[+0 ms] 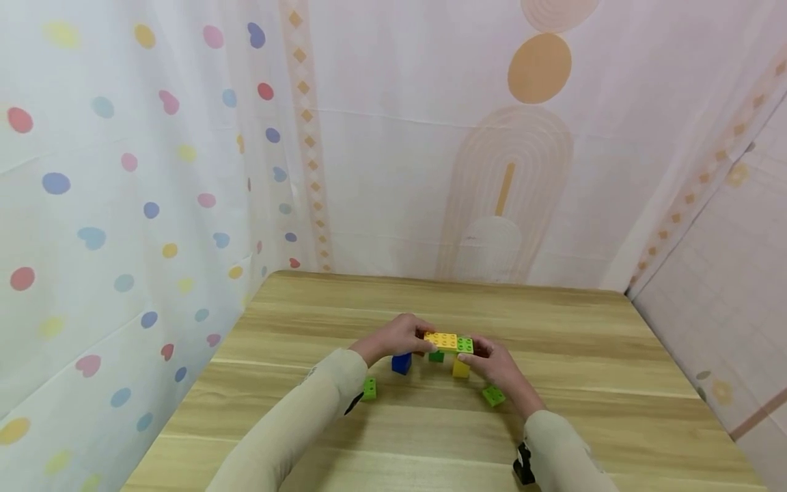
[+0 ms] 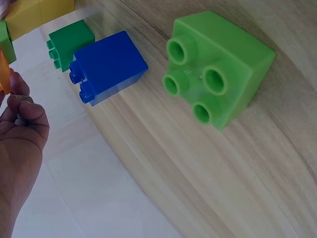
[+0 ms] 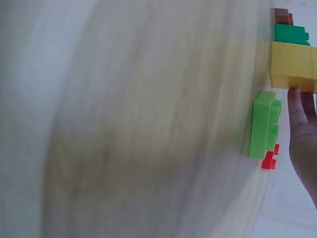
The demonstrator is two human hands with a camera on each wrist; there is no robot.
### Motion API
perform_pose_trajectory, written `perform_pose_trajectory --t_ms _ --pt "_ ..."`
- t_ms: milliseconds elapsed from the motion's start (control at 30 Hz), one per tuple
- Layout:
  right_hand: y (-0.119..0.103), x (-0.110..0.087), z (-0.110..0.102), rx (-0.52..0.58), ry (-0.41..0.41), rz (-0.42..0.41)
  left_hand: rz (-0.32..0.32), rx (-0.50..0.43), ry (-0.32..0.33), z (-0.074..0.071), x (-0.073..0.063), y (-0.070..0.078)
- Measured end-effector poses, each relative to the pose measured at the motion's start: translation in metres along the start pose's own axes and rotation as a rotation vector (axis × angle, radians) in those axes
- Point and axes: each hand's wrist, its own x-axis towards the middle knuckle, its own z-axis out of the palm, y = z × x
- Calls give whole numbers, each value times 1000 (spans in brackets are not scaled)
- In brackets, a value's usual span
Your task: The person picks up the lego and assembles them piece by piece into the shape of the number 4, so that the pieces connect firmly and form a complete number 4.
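Observation:
In the head view my left hand (image 1: 402, 335) grips the left end of a long yellow-orange building brick (image 1: 444, 341), its studs facing up. Only an orange edge (image 2: 4, 74) of it shows at my left fingertips in the left wrist view. Against the long brick's right end is a light green brick (image 1: 465, 345), which my right hand (image 1: 494, 363) pinches between thumb and fingers. Below that stands a yellow brick (image 1: 460, 367), seen as a stack (image 3: 291, 64) beside my right fingers in the right wrist view.
Near my left hand stand a blue brick (image 2: 111, 64) and a dark green brick (image 2: 74, 43). A light green brick (image 2: 218, 69) sits closer to my left forearm. Another light green brick (image 1: 494, 395) lies by my right wrist. Red (image 3: 268, 160) and brown (image 3: 281, 16) bricks stand farther off.

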Motion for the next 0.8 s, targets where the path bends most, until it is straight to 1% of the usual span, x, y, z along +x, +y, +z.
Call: perform_pose_trajectory --t_ms 167,367,567,733,800 --pt "1 0 0 7 -3 -1 10 33 6 0 1 -1" --pt "-2 0 0 10 -16 37 12 52 8 -1 1 -2" --pt "-6 -1 -2 35 -32 46 7 39 -8 -1 2 0" --pt "-6 0 -2 5 -38 37 15 56 -14 -2 2 2" --pt "-7 1 -2 -12 -39 36 16 45 -18 -2 1 3"
